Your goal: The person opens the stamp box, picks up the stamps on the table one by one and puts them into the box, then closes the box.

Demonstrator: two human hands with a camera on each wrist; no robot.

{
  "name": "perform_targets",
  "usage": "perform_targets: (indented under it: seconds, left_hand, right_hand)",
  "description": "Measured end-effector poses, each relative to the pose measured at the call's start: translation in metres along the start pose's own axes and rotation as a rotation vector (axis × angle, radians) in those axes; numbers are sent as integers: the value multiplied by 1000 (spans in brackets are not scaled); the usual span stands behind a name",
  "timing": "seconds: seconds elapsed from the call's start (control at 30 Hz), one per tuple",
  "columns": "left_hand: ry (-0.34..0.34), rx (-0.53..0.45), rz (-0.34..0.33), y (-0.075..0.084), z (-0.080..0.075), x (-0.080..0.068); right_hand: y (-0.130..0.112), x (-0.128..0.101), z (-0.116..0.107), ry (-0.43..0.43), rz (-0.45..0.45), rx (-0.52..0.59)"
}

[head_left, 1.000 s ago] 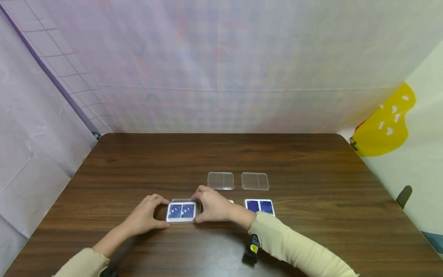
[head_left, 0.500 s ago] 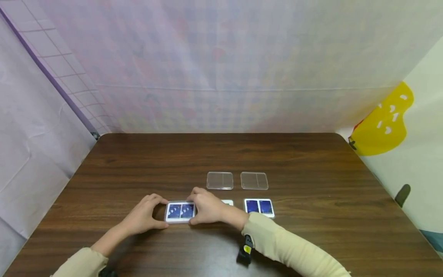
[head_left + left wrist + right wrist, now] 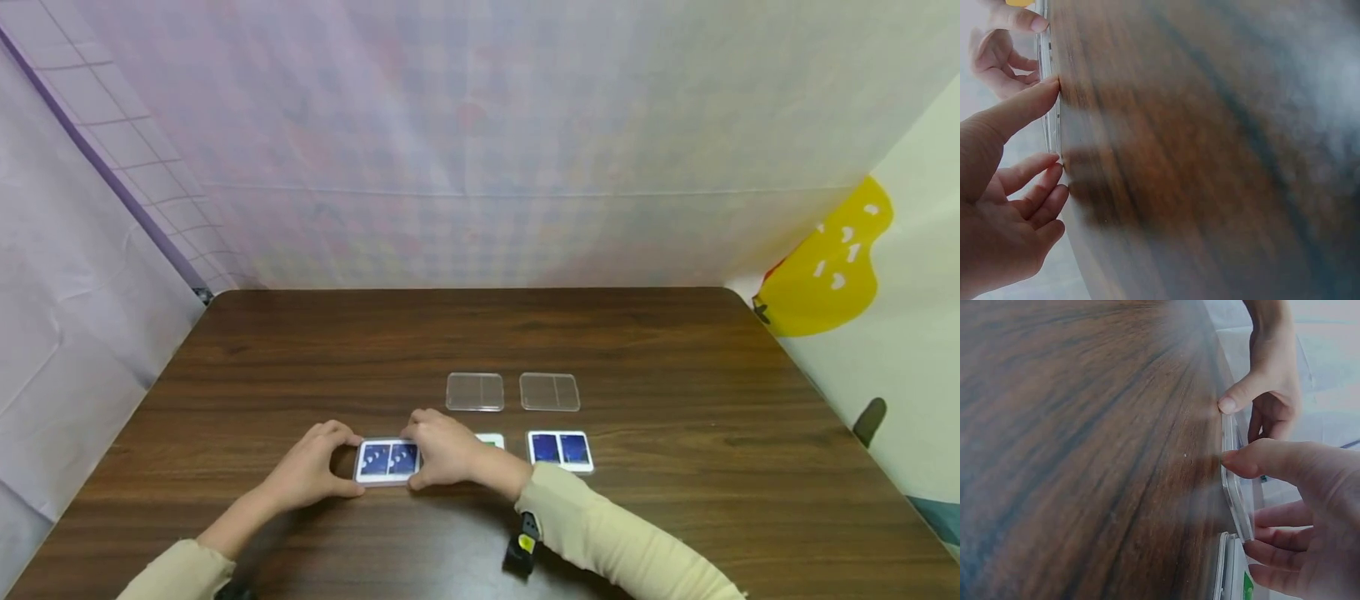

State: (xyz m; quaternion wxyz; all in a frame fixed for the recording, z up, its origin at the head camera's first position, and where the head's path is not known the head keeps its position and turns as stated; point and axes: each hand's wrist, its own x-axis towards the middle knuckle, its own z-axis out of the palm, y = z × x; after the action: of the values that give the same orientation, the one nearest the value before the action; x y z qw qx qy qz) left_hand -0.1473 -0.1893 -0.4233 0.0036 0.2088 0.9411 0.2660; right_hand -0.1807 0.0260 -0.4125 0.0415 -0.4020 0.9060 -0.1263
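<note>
On the table lies a flat white-bordered card case (image 3: 387, 460) with two dark blue pictures of pale crescents. A clear plastic cover (image 3: 1238, 503) lies over it, its right end looking slightly raised in the right wrist view. My left hand (image 3: 309, 468) holds the left end, thumb at the near corner and fingers at the far one. My right hand (image 3: 448, 450) pinches the cover's right end between thumb and fingers. Beneath the right hand and wrist, a second case (image 3: 491, 440) with a bit of green is mostly hidden in the head view.
A third case (image 3: 560, 450) with two dark blue pictures lies to the right. Behind, two loose clear covers (image 3: 475, 392) lie side by side on the wooden table (image 3: 675, 375). Patterned curtains hang beyond the table's back edge.
The clear cover, earlier sticking out past the case's far and right edges, now lines up over it. My right hand has shifted slightly left; the left hand has stayed nearly still.
</note>
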Motion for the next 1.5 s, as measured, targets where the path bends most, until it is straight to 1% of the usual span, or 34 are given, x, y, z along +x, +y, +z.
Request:
perform_targets:
  seconds: [0.1,0.2,0.3,0.4,0.5,0.57,0.73,0.8,0.9,0.93,0.97,1.03,1.13,1.33,1.5]
  left_hand:
    - [-8,1,-6,2,-1,-1]
    - [-8,19,-9,3,-2,-1]
    - [-19,35,-9,6,-3,1]
    - [-40,31,-16,10,-4,5]
    - [-37,24,-10,14,-1,9]
    - [-18,21,15,18,2,13]
    - [12,15,85,33,13,26]
    - [4,2,99,40,18,32]
    - [-26,-14,100,51,26,38]
    - [-38,-15,102,54,28,40]
    - [-61,-23,91,57,29,42]
    - [-84,-11,71,60,32,45]
    - [-101,3,68,64,35,48]
    - [-107,16,105,67,40,52]
    - [-109,41,106,68,44,55]
  right_hand:
    - [-1,0,0,-12,3,-18]
    - [1,-2,-1,-10,-12,2]
    - [6,-5,-5,2,-31,65]
    - [15,-11,-12,43,-57,139]
    - [28,-18,-22,96,-67,187]
    - [39,-23,-27,123,-68,201]
    - [72,-33,-35,159,-21,262]
    - [84,-36,-37,181,4,295]
    - [99,-39,-39,213,35,323]
    - [104,-39,-39,219,49,330]
    - [108,-40,-39,225,61,337]
    - [116,-41,-38,237,83,343]
    - [126,-41,-38,252,112,337]
    - [139,-40,-37,258,138,273]
    - [143,-39,-33,239,151,240]
